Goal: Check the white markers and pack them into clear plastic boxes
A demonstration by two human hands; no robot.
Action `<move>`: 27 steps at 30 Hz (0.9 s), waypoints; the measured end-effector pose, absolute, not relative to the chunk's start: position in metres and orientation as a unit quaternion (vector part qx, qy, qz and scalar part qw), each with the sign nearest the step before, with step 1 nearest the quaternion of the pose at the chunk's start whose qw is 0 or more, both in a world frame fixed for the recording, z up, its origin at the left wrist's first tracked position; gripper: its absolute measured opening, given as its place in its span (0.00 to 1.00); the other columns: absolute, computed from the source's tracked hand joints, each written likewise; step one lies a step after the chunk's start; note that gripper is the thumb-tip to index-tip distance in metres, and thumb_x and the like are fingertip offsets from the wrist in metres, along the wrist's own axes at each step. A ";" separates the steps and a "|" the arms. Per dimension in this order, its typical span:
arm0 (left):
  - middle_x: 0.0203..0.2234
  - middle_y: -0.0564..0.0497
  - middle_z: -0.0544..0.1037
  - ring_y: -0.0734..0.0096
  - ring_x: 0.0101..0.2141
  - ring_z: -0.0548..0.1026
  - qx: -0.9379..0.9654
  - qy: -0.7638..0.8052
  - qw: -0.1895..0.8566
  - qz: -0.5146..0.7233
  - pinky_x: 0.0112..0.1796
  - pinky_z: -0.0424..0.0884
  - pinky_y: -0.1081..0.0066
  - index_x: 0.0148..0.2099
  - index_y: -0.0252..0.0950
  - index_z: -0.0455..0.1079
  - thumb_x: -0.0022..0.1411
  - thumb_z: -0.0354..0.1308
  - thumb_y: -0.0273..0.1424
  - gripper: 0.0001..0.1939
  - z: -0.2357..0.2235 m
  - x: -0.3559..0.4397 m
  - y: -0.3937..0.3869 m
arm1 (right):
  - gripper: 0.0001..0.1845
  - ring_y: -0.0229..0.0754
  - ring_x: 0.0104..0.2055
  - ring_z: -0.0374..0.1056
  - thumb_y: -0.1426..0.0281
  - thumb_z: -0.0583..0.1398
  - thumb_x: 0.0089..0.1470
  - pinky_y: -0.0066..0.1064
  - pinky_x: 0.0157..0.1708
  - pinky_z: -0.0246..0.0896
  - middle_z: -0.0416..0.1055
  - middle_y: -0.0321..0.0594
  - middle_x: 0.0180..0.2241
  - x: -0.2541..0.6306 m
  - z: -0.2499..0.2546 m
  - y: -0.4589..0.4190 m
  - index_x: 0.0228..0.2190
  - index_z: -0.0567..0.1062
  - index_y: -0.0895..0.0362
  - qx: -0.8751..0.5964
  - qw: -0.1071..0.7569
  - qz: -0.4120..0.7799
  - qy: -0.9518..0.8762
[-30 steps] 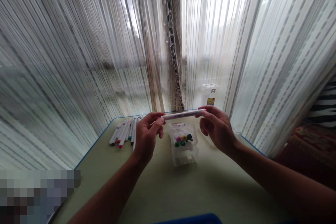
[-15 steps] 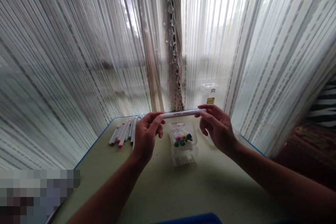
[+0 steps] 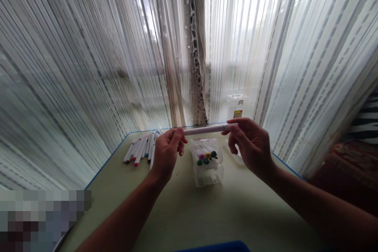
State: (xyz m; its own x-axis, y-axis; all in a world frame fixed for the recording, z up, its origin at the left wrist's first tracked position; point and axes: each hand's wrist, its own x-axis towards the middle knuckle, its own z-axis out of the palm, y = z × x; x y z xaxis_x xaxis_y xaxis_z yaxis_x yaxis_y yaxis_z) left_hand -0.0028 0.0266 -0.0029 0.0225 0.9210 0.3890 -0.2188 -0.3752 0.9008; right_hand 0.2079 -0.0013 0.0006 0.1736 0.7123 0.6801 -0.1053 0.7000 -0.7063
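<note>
I hold a white marker [image 3: 206, 129] level in the air by both ends. My left hand [image 3: 167, 152] pinches its left end and my right hand [image 3: 250, 144] pinches its right end. Below it, on the pale green table [image 3: 183, 212], stands a clear plastic case [image 3: 206, 162] with several markers in it, their coloured caps showing. A row of several loose markers [image 3: 141, 150] lies flat to the left of my left hand.
Sheer striped curtains [image 3: 88, 67] close in the table at the back and both sides. A clear lidded container with a yellow label [image 3: 236, 106] stands behind the curtain. A bead chain [image 3: 196, 63] hangs at centre. A clear lid [image 3: 236, 157] lies under my right hand.
The marker has stayed level between both hands; my right hand shifted a little to the right along it and the view rocked slightly.
</note>
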 end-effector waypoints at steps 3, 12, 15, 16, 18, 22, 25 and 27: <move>0.23 0.51 0.74 0.80 0.19 0.66 0.554 0.316 0.463 0.615 0.19 0.61 0.76 0.29 0.32 0.71 0.60 0.65 0.46 0.21 -0.005 -0.002 0.027 | 0.08 0.32 0.14 0.63 0.64 0.65 0.60 0.25 0.11 0.56 0.77 0.37 0.26 0.206 0.005 -0.010 0.38 0.76 0.56 -0.256 0.729 0.234 -0.590; 0.26 0.48 0.76 0.76 0.21 0.67 0.551 0.325 0.460 0.615 0.20 0.62 0.75 0.34 0.31 0.77 0.62 0.60 0.43 0.19 -0.004 -0.004 0.023 | 0.15 0.34 0.16 0.61 0.54 0.64 0.60 0.26 0.09 0.55 0.68 0.33 0.25 0.205 0.015 -0.024 0.35 0.71 0.51 -0.217 0.822 0.118 -0.514; 0.26 0.48 0.76 0.76 0.21 0.68 0.555 0.337 0.455 0.610 0.21 0.62 0.75 0.34 0.31 0.77 0.62 0.59 0.42 0.17 -0.004 -0.005 0.024 | 0.16 0.33 0.16 0.58 0.52 0.63 0.61 0.25 0.10 0.53 0.65 0.32 0.24 0.205 0.020 -0.025 0.33 0.70 0.51 -0.225 0.822 0.099 -0.513; 0.26 0.48 0.76 0.76 0.21 0.67 0.555 0.339 0.454 0.609 0.21 0.62 0.75 0.34 0.31 0.76 0.62 0.60 0.42 0.17 -0.004 -0.005 0.025 | 0.16 0.33 0.16 0.58 0.52 0.63 0.61 0.25 0.10 0.52 0.64 0.32 0.23 0.206 0.021 -0.025 0.33 0.70 0.51 -0.226 0.822 0.092 -0.514; 0.25 0.49 0.76 0.76 0.20 0.67 0.558 0.340 0.457 0.603 0.20 0.62 0.75 0.33 0.31 0.76 0.61 0.60 0.42 0.17 -0.004 -0.005 0.026 | 0.14 0.33 0.16 0.55 0.54 0.62 0.62 0.26 0.10 0.49 0.63 0.32 0.22 0.207 0.020 -0.026 0.32 0.70 0.50 -0.221 0.821 0.066 -0.522; 0.25 0.49 0.75 0.77 0.20 0.67 0.565 0.345 0.458 0.593 0.20 0.62 0.75 0.33 0.31 0.76 0.61 0.60 0.41 0.16 -0.004 -0.004 0.026 | 0.11 0.34 0.15 0.53 0.57 0.60 0.64 0.29 0.12 0.49 0.63 0.32 0.20 0.212 0.009 -0.025 0.35 0.72 0.50 -0.235 0.795 -0.006 -0.559; 0.26 0.49 0.76 0.77 0.20 0.67 0.564 0.353 0.455 0.593 0.20 0.62 0.75 0.33 0.31 0.76 0.60 0.61 0.40 0.15 -0.004 -0.004 0.026 | 0.12 0.36 0.16 0.57 0.56 0.59 0.65 0.32 0.14 0.52 0.67 0.35 0.22 0.217 0.003 -0.023 0.35 0.72 0.50 -0.280 0.764 -0.072 -0.577; 0.26 0.49 0.76 0.77 0.20 0.67 0.564 0.355 0.455 0.591 0.20 0.62 0.75 0.33 0.31 0.76 0.60 0.61 0.39 0.14 -0.005 -0.004 0.026 | 0.10 0.37 0.17 0.59 0.59 0.58 0.65 0.33 0.16 0.55 0.69 0.36 0.23 0.219 0.004 -0.025 0.35 0.72 0.50 -0.285 0.744 -0.121 -0.592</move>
